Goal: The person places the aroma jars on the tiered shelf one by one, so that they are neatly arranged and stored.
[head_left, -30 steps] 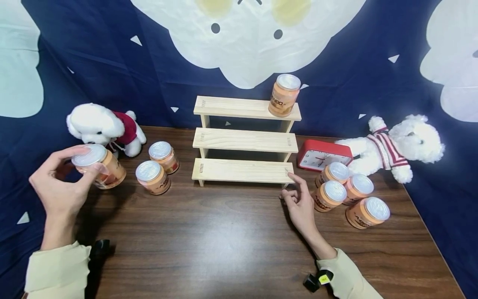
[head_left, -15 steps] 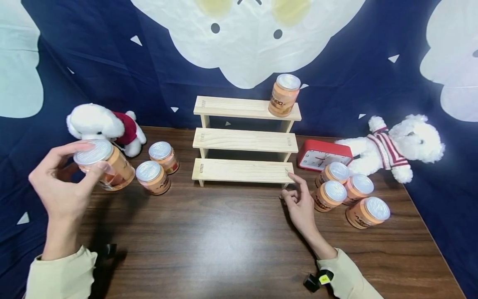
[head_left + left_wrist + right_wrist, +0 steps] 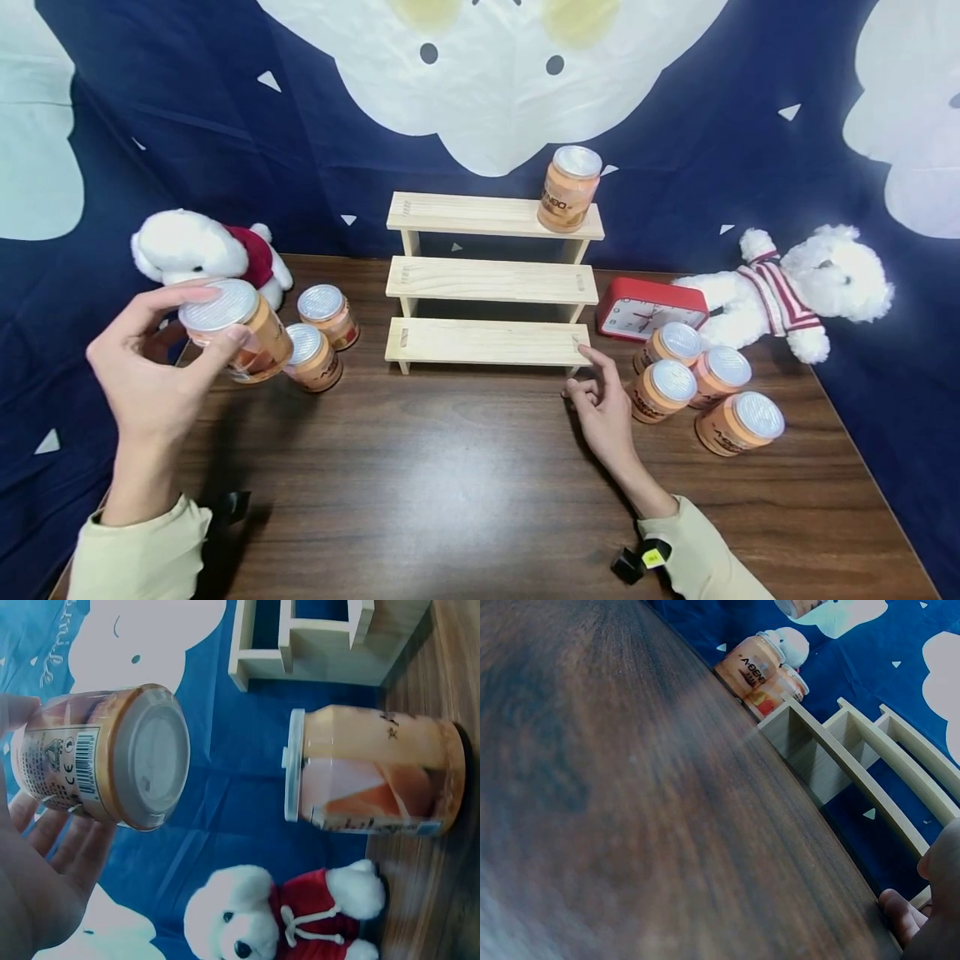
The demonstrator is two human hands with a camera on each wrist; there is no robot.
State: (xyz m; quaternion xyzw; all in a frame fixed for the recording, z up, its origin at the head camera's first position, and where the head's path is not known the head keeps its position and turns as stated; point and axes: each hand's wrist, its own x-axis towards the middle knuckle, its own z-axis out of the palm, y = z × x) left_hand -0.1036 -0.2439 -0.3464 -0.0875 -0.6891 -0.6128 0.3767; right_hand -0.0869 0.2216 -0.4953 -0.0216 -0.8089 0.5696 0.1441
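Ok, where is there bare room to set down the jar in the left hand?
Bare: the middle step, the bottom step, the top step left of its jar, and the table in front. Crowded: jars beside the left hand and jars beside the right hand.

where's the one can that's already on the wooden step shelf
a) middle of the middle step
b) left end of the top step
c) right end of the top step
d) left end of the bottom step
c: the can stands upright at the right end of the wooden step shelf top step; the middle and bottom steps are bare.
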